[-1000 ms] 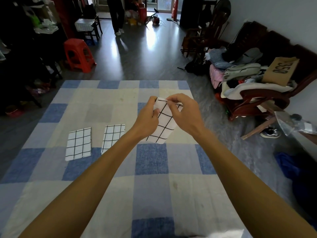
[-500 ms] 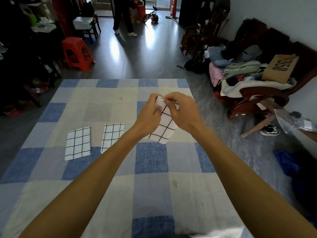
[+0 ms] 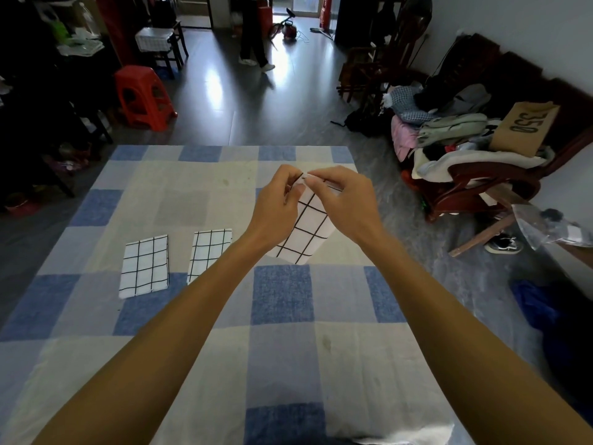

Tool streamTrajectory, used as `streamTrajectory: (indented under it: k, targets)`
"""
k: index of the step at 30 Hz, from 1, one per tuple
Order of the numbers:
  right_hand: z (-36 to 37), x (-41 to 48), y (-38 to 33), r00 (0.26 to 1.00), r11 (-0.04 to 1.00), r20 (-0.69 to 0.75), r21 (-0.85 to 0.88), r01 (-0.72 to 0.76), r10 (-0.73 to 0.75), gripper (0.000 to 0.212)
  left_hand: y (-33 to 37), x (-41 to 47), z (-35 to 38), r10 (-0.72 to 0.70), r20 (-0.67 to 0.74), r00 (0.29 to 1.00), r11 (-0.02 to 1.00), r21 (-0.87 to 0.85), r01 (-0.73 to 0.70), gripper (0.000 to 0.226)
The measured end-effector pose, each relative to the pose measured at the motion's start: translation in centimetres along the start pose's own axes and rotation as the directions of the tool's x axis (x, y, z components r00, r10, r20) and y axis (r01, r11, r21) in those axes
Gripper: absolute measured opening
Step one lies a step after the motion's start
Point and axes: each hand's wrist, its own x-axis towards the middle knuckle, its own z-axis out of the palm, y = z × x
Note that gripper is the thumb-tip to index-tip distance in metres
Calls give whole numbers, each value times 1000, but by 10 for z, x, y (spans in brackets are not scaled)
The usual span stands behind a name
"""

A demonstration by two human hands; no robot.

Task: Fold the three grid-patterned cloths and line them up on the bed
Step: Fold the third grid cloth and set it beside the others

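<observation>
Two folded white cloths with black grid lines lie side by side on the bed's left half: one (image 3: 145, 266) further left, the other (image 3: 208, 250) partly hidden by my left forearm. A third grid cloth (image 3: 306, 231) hangs above the bed (image 3: 282, 332), folded narrow. My left hand (image 3: 278, 209) and my right hand (image 3: 345, 200) both pinch its top edge, close together, fingertips almost touching. Its lower end hangs near the bed's surface, to the right of the other two.
The bed carries a blue, grey and cream checked sheet. A red plastic stool (image 3: 141, 97) stands beyond its far left corner. A wooden chair heaped with clothes (image 3: 459, 146) is to the right. A person (image 3: 253, 36) walks at the far end of the room.
My hands have drawn closer together at the cloth's top edge, and the cloth now hangs narrower. The person at the back has walked to the right.
</observation>
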Motion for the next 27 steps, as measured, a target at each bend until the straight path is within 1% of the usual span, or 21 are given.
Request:
streamTrajectory:
  k: [4, 9, 16, 19, 24, 27]
  targets:
    - [2, -1, 4, 999, 995, 26, -90, 44, -42, 18, -4, -1, 1, -44, -19, 999, 999, -9, 44, 6]
    - [5, -2, 8, 1000, 996, 4, -91, 23, -22, 18, -9, -7, 2, -57, -18, 998, 998, -20, 57, 10]
    - [7, -5, 9, 1000, 996, -27, -90, -5, 3, 21, -24, -22, 5, -63, 13, 998, 992, 113, 62, 12]
    - [8, -6, 9, 1000, 993, -27, -119, -8, 5, 21, -26, -24, 7, -71, 15, 997, 986, 151, 68, 7]
    - [9, -6, 11, 999, 993, 4, -112, 36, -36, 16, -23, -26, 7, -47, 12, 999, 984, 170, 44, 10]
    - [10, -6, 12, 1000, 993, -15, -113, 18, -19, 16, -27, -29, 7, -30, 24, 999, 977, 213, 25, 13]
